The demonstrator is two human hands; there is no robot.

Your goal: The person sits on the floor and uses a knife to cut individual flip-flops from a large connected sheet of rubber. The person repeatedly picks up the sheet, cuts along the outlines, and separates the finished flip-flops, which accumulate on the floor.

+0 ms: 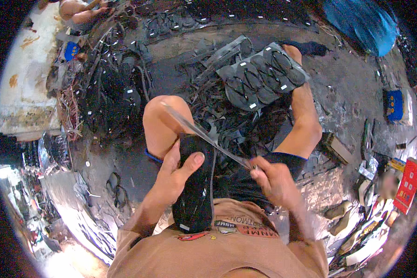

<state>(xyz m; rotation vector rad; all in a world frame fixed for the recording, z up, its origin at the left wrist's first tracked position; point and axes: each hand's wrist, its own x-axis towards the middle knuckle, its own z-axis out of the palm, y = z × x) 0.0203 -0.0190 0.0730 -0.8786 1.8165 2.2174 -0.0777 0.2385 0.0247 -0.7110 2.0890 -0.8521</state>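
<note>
The left hand (173,175) grips a black sole (192,192) over the lap, its thumb on the face, its other fingers partly hidden. The right hand (277,180) is curled round a knife (229,153), whose blade crosses the sole's far end; contact is unclear. Beyond lie sandals (252,81). Off right stand a blue box (394,105) and a red box (408,185); their contents cannot be seen.
</note>
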